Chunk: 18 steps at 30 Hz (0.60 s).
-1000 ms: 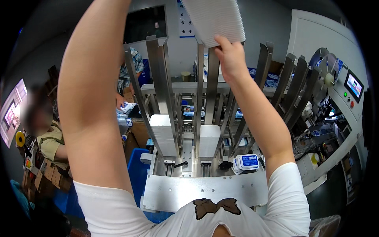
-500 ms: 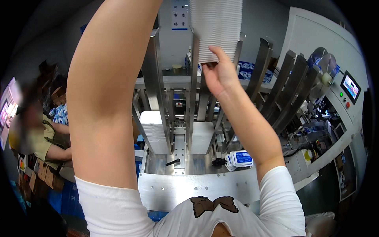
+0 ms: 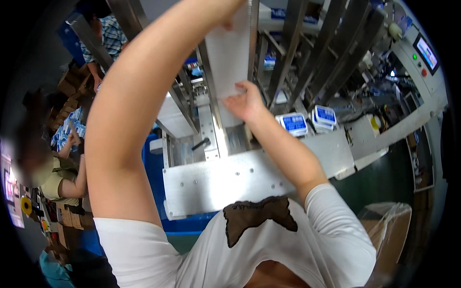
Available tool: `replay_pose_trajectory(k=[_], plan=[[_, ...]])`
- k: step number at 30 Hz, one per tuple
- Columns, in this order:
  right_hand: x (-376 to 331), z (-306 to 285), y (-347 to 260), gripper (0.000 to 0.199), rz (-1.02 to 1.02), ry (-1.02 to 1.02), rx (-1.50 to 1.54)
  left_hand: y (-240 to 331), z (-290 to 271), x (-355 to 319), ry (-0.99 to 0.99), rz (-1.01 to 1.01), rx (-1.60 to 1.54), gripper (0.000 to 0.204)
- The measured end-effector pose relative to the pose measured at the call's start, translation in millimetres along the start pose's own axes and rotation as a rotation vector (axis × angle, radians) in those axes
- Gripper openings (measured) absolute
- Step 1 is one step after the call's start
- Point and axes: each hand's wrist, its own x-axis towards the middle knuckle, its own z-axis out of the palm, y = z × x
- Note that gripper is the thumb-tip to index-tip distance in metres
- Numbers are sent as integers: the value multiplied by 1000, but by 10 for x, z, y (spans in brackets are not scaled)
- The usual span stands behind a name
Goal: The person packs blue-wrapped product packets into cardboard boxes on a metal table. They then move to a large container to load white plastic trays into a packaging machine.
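Note:
A tall stack of thin white flat pieces [image 3: 229, 57] stands between upright metal guide rails of a machine. My right hand [image 3: 246, 102] is at the lower part of this stack, fingers stretched out and thumb apart, its fingertips against or just in front of the white pieces. My left arm reaches up and across to the top of the stack. Only a little of my left hand [image 3: 229, 19] shows at the upper edge, with a fingertip by the stack; the rest is cut off. A shorter white stack [image 3: 175, 115] sits in the rails to the left.
Blue-and-white packs [image 3: 294, 124] lie right of my right hand. A metal plate [image 3: 216, 180] spans the machine's front, with a black lever [image 3: 201, 143] behind it. Tall metal rails [image 3: 288, 48] rise to the right, near a control screen [image 3: 426, 53]. Two other people are at the left.
The white stack has come down between the rails, and my right hand has moved lower with it, its fingers no longer under the stack's bottom. The view has tilted downward.

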Motion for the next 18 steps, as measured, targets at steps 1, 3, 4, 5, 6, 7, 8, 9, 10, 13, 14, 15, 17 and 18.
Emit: replay_pose_trajectory(k=[1, 3, 4, 5, 6, 7, 8, 9, 10, 13, 14, 15, 17, 18], plan=[[-40, -55, -92, 41, 16, -28, 18, 36, 30, 98, -50, -25, 6, 49], [-278, -126, -192, 42, -50, 87, -36, 144, 96, 170, -10, -9, -14, 52], [-518, -119, -230, 41, -14, 84, -93, 144, 175, 138, -15, -37, -54, 53], [-781, -151, -290, 39, 18, 77, -146, 163, 257, 140, -17, -61, -89, 54], [-1085, -210, -370, 39, -23, -31, -271, 202, 325, 143, -9, -79, -124, 55], [-1408, -315, -463, 39, -70, -152, -399, 291, 453, 58, 385, -97, -53, 56], [-1733, -563, -581, 39, -146, -82, -506, 500, 685, -29, 813, -106, -4, 58], [-2035, -795, -666, 39, -207, -44, -615, 664, 863, -207, 1229, -135, 81, 59], [-2325, -1002, -747, 36, -253, 117, -708, 926, 927, -485, 1068, -87, -233, 50], [-3226, -1615, -925, 31, -402, 579, -714, 1522, 1298, -800, 104, 147, -1028, 43], [-3520, -1892, -975, 29, -489, 736, -678, 1683, 1608, -732, 121, 97, -980, 45], [-3872, -2195, -1042, 26, -562, 789, -606, 1824, 1879, -609, 150, 73, -951, 46], [-4466, -2324, -1087, 22, -655, 959, -482, 2051, 2085, -593, 292, -39, -1132, 41], [-4752, -2377, -1134, 21, -692, 991, -466, 2189, 2027, -697, 414, -76, -1173, 47]])
